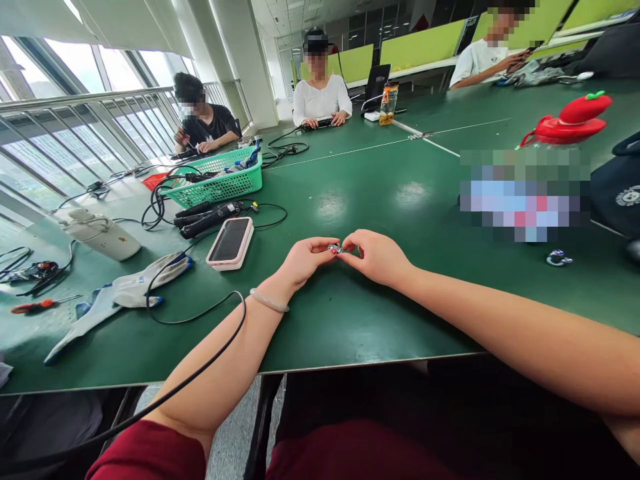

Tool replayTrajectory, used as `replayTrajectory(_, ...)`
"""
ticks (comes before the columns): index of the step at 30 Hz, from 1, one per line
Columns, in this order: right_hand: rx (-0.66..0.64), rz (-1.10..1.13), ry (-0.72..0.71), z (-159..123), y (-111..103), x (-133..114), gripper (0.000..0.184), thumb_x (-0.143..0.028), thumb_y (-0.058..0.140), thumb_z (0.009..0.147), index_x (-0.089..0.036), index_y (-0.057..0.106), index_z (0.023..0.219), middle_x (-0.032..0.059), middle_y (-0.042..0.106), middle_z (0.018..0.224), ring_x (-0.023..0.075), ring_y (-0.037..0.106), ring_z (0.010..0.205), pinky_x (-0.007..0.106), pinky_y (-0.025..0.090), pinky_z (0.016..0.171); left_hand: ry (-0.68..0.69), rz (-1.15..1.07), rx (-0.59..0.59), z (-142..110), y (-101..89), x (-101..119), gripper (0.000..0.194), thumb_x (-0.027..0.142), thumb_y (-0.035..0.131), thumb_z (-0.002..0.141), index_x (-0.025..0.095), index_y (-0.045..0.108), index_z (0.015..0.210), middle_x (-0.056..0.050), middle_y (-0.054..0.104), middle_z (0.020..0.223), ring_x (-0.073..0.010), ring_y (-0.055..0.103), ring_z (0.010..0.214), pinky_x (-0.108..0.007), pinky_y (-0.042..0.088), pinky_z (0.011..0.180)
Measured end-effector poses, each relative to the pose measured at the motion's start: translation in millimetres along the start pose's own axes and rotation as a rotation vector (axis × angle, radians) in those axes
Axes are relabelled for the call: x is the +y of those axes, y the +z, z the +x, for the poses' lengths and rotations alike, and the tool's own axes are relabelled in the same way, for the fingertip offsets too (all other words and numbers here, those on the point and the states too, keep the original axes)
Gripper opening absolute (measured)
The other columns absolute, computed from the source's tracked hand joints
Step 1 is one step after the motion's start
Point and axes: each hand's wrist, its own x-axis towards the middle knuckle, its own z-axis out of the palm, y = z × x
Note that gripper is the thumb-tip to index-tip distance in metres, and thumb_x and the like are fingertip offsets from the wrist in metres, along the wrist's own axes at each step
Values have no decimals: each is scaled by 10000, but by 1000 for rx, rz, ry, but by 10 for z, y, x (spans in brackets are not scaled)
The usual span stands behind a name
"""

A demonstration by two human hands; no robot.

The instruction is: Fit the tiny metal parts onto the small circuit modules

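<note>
Broadly, the largest thing is a green table (360, 320), and clock directions are taken from the place where the hands meet, with twelve o'clock straight ahead of the person. At ten o'clock there stands a green basket (220, 183) with cables and tools; at about half past eight lies a white-and-blue glove (135, 287). The left hand (305, 260) and the right hand (383, 257) face each other, both narrow, with the fingertips pinched. A phone (230, 243) lies at nine o'clock, nearer to the left hand. Smallest is the black-and-white piece (336, 249) which both hands hold: it lies at three o'clock from the left hand and at nine from the right, so neither is clearly nearer. Its long axis seems to run across, nine to three, but fingers partly cover it.
</note>
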Motion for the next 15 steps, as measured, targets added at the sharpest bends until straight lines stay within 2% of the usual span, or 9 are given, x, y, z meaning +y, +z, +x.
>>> replayTrajectory(4,-8,-42,-23,-13,30,-16,166,-351,575,861,-196,633,861,31,649,863,148,566,695,272,394,616,-100,-94,-44,-25,28,39,350,185,752,652,135,710,996,-72,721,969,-132,649,843,-340,485,914)
replayTrajectory(8,-25,19,-30,19,-6,-44,165,-327,582,853,-200,646,937,41,668,887,157,585,710,283,427,652,-73,-40,-5,-12,4,49,333,160,713,679,124,704,1010,-83,721,977,-123,659,802,-319,511,877)
replayTrajectory(10,-22,109,11,55,-126,-145,183,-325,585,845,-205,645,969,31,668,827,159,590,696,296,448,679,-18,177,68,17,-67,45,345,158,672,720,121,688,1063,-95,727,974,-136,671,806,-315,525,850)
replayTrajectory(12,-25,245,102,41,-338,-325,165,-334,590,828,-216,635,933,16,652,744,158,583,635,302,460,634,48,513,176,53,-192,49,345,150,638,745,141,686,1086,-88,736,964,-149,680,833,-302,527,837)
replayTrajectory(13,-32,357,130,-12,-470,-431,142,-335,594,820,-226,624,906,16,652,744,160,587,633,300,468,610,65,617,227,69,-272,58,343,142,637,738,154,693,1077,-82,736,978,-158,679,865,-299,520,854)
replayTrajectory(15,-88,644,86,-263,-740,-620,97,-341,591,826,-247,592,852,34,668,797,179,626,718,304,503,619,74,729,328,89,-445,95,341,143,620,739,165,697,1071,-81,731,1012,-177,670,921,-309,500,894)
